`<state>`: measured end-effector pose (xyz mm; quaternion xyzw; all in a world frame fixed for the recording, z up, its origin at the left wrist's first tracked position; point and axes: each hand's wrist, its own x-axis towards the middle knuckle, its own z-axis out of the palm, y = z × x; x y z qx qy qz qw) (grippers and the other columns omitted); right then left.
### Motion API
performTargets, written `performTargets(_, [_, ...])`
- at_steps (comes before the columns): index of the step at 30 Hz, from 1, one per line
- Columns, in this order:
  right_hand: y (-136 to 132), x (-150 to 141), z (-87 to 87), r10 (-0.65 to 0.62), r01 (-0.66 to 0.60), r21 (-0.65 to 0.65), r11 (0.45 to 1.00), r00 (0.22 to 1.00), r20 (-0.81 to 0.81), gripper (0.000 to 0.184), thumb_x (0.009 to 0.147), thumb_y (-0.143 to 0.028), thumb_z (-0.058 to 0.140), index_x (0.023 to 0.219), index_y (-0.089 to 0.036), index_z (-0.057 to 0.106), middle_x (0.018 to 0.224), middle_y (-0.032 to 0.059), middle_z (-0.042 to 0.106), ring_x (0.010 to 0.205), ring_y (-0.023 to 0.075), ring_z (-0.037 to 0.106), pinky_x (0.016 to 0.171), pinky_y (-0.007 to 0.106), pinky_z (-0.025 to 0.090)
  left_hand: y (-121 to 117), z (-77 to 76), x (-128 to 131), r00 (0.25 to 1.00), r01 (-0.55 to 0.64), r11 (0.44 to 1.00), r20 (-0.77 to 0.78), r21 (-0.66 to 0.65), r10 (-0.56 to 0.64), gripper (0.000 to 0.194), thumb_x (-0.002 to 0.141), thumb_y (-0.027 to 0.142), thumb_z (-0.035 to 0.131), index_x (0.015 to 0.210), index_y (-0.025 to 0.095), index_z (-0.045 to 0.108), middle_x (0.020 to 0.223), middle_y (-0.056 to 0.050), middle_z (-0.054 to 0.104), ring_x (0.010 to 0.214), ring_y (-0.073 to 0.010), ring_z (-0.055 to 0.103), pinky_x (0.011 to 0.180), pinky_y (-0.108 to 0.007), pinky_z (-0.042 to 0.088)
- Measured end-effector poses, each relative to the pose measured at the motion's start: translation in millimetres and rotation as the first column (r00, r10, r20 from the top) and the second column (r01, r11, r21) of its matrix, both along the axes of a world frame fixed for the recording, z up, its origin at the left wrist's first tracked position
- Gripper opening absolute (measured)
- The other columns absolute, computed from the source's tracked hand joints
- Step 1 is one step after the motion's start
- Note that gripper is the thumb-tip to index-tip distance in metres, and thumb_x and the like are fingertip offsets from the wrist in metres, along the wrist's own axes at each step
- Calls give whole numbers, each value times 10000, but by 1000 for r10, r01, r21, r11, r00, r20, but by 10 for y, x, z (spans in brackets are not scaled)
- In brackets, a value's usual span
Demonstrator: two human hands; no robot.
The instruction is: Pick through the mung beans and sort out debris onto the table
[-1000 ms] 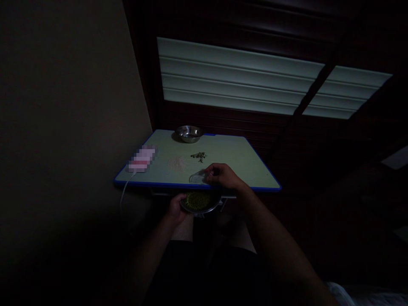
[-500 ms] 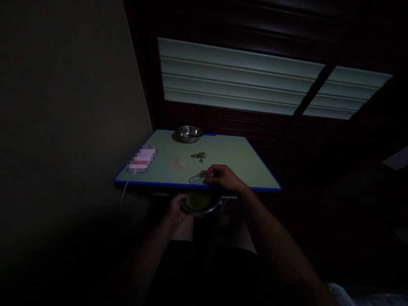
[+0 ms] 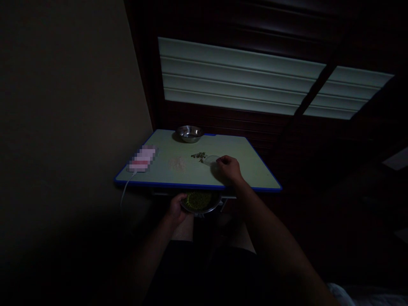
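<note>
Below the table's front edge, my left hand [image 3: 177,207] grips the left rim of a metal bowl [image 3: 208,209], its thumb over the edge. Small green grains that look like mung beans [image 3: 198,199] fill it. Above the tabletop, my right hand [image 3: 230,167] pinches the right side of a thin, see-through round piece [image 3: 211,160], like a clear plastic lid; its exact kind is too dim to tell. Its left edge is beside a small scatter of green and brown bits [image 3: 199,156]. Left of that lies a low heap of pale grains [image 3: 177,164], possibly rice.
The pale table [image 3: 251,159] has a blue rim. A second metal bowl [image 3: 189,134] stands at its back edge. A blurred phone-like thing [image 3: 142,159] with a white cable [image 3: 124,191] lies at the left, near the wall [image 3: 79,85].
My right hand has moved the clear round piece from the table's front edge, away from me and slightly right, up to the green and brown bits. My left hand and the bowl stay put.
</note>
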<state>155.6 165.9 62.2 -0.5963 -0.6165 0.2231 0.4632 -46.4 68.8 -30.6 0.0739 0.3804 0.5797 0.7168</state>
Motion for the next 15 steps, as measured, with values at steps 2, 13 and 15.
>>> performTargets(2, [9, -8, 11, -5, 5, 2, 1000, 999, 47, 191, 758, -338, 576, 747, -181, 683, 731, 22, 689, 704, 153, 599, 684, 266, 447, -4, 15, 5, 1000, -7, 1000, -13, 0, 7, 206, 671, 127, 565, 822, 104, 702, 700, -91, 729, 682, -241, 691, 733, -398, 567])
performTargets(13, [-61, -83, 60, -34, 31, 21, 999, 981, 189, 132, 734, -245, 598, 737, -199, 721, 753, 42, 726, 700, 163, 626, 664, 260, 455, -7, 47, 16, 999, 0, 1000, -40, -23, -1, 203, 668, 136, 556, 807, 119, 703, 721, -90, 743, 687, -241, 699, 749, -421, 577])
performTargets(15, [-57, -92, 65, -17, 16, 5, 1000, 982, 186, 140, 747, -247, 596, 745, -191, 724, 766, 52, 730, 706, 165, 630, 667, 264, 453, -10, 53, 16, 999, 10, 999, -43, -37, -12, 176, 673, 138, 559, 779, 117, 697, 712, -94, 740, 666, -243, 694, 732, -431, 579])
